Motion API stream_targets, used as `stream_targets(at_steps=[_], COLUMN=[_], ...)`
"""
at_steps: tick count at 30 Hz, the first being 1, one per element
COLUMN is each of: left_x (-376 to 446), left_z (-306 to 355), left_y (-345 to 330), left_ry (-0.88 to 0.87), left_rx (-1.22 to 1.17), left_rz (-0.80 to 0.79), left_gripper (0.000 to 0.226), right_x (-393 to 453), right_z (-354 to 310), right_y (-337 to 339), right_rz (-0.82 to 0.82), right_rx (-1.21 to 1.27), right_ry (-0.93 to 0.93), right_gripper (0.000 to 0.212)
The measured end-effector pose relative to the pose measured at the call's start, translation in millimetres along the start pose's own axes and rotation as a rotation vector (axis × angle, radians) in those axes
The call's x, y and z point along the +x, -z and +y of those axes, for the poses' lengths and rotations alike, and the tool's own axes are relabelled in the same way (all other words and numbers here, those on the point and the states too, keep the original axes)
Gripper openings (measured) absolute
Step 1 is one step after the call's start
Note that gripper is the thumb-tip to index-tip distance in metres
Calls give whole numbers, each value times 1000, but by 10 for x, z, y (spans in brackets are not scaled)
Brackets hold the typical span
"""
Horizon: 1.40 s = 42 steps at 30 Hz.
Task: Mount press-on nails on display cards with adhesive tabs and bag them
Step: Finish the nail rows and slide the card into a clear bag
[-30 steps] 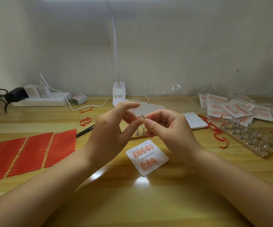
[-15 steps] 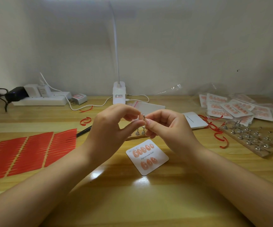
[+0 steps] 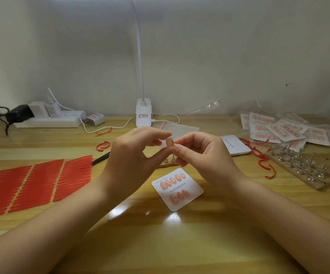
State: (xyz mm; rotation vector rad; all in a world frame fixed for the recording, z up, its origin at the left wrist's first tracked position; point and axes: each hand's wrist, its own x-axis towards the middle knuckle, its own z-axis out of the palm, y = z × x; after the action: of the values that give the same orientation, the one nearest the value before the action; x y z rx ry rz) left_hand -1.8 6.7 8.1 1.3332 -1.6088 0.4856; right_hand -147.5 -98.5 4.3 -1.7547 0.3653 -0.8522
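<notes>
Single head view, looks forward-down over table (image 3: pixel 180 244), near; wide-angle, edges perhaps warped

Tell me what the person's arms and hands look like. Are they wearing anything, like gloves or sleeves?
No gloves and no sleeves show. Both forearms are bare right to the bottom of the picture. The left hand and the right hand are bare too, with no rings, watch or bracelets that I can see. The fingernails that show look short and plain.

Both forearms are bare to the frame edge, with no sleeves, and the left hand (image 3: pixel 132 155) and right hand (image 3: pixel 203 155) are ungloved
</notes>
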Motion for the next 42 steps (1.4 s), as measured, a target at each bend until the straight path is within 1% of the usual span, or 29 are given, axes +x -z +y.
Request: stream_targets(at_steps=[5, 11, 13, 17, 21, 26, 31, 34, 37, 40, 42], left_x=[1, -7, -11, -10, -27, -33, -15, -28, -19, -19, -51], left_z=[-13, -28, -32, -27, -31, -32, -15, 8, 18, 21, 11], left_y=[9, 5, 2, -3, -31, -34, -25, -39, -34, -38, -60], left_ry=[-63, -57, -9, 161, 254, 237, 324, 362, 381, 402, 426], left_rx=[32, -23, -98, -330, -418, -417, -476, -494, -514, -527, -516], left_rz=[4, 11, 19, 39, 59, 47, 40, 35, 38, 47, 41], left_gripper=[32, 35, 33, 33, 35, 37, 41, 43, 42, 36, 33], right_x=[3, -4, -3, 0, -2, -9, 31, 60, 114, 110, 73], right_z=[0, -7, -13, -20, -23, -36, 5, 34, 49, 107, 190], right_y=[-7, -10, -10, 3, 0, -8, 30, 74, 150, 132, 106], right_rz=[-3, -9, -12, -12, -16, -22, 76, 158, 228, 231, 212], right_rx=[-35, -61, -46, -2, 22, -17, -83, -110, -84, -80, -182], right_ry=[4, 9, 6, -6, -3, 5, 2, -4, -14, -39, -54], right_gripper=[9, 12, 12, 13, 12, 11, 1, 4, 1, 1, 1])
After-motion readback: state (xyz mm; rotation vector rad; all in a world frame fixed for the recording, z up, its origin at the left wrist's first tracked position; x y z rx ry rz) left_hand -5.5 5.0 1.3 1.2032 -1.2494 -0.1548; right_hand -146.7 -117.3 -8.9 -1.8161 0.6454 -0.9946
